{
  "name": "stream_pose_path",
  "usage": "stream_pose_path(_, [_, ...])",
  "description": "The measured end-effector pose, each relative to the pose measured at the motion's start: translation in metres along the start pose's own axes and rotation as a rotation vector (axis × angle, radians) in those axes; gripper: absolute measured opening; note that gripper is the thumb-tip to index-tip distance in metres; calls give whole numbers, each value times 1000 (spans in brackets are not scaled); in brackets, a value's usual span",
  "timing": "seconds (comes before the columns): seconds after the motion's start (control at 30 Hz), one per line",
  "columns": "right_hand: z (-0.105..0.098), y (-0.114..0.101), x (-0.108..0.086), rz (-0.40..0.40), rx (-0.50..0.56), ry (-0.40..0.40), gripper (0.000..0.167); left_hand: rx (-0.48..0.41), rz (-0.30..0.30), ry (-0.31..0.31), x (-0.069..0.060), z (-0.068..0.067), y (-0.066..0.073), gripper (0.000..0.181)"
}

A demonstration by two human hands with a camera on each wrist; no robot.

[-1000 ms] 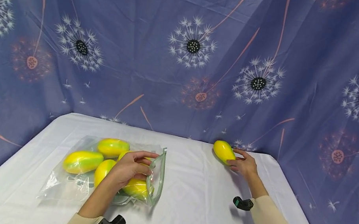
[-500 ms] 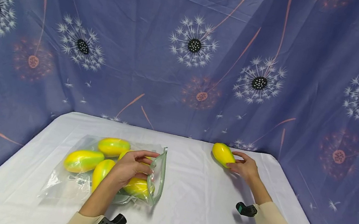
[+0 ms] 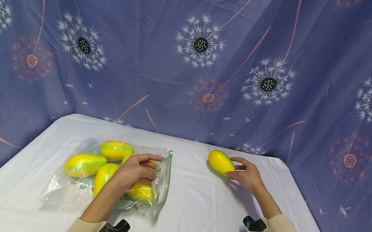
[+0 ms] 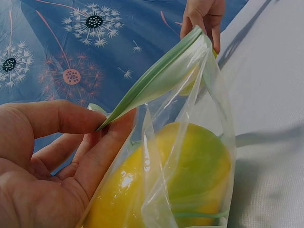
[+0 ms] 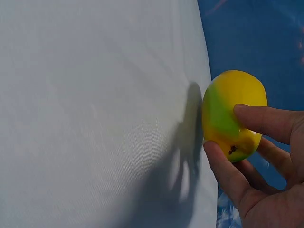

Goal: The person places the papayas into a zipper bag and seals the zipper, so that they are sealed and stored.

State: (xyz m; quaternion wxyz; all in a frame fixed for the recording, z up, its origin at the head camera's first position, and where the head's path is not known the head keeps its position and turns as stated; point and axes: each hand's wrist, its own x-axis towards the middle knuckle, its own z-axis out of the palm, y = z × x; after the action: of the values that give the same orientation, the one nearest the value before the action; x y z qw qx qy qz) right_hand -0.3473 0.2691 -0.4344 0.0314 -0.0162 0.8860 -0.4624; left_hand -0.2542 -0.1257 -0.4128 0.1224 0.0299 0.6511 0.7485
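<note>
My left hand (image 3: pixel 134 173) pinches the rim of a clear zip bag (image 4: pixel 156 90) with a green-edged mouth, which faces right. Several yellow-green mangoes (image 3: pixel 85 165) lie inside the bag; one mango (image 4: pixel 166 175) sits close below the pinching fingers in the left wrist view. My right hand (image 3: pixel 248 176) holds another mango (image 5: pixel 232 109) by its end, thumb and fingers spread around it. That mango is right of the bag, toward the table's far side, and casts a shadow on the cloth. My left hand covers part of the bagged fruit.
A white cloth covers the table (image 3: pixel 196 225). Behind and at both sides hangs a blue curtain (image 3: pixel 143 63) with dandelion prints. Black wrist-camera mounts stick out from the left cuff (image 3: pixel 115 230) and the right cuff (image 3: pixel 254 224).
My right hand has carried the mango left and slightly nearer, toward the bag. My left hand keeps its pinch on the bag's rim, almost still.
</note>
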Motion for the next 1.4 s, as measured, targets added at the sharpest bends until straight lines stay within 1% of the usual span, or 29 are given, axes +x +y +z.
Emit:
stream_pose_path(0.2, [13, -16, -11, -55, -31, -42, 66, -1, 2, -3, 0, -1, 1, 58])
stream_pose_path(0.43, [26, -29, -21, -107, 6, -71, 61, 0, 2, -3, 0, -2, -1, 59])
stream_pose_path(0.57, [32, -34, -25, -133, 3, -96, 59, -1, 3, -3, 0, -1, -2, 59])
stream_pose_path(0.8, [40, -45, -32, -149, 18, -140, 59, 2, 0, -1, 1, 1, -1, 57])
stream_pose_path(0.9, [42, -52, -36, -168, 32, -171, 60, 2, 2, -6, 1, 1, 0, 58])
stream_pose_path(1.03, [45, -59, -39, -165, 35, -210, 60, 2, 4, -7, 0, 1, 1, 58])
stream_pose_path(1.13, [50, -63, -42, -165, 21, -234, 59, 5, 3, -6, 0, 0, 1, 58])
stream_pose_path(1.3, [59, -71, -49, -197, 1, -277, 57, 6, 2, -3, -1, 1, 1, 59])
stream_pose_path(1.4, [66, -77, -52, -202, 0, -296, 56, 11, 0, 1, -2, 0, 1, 58])
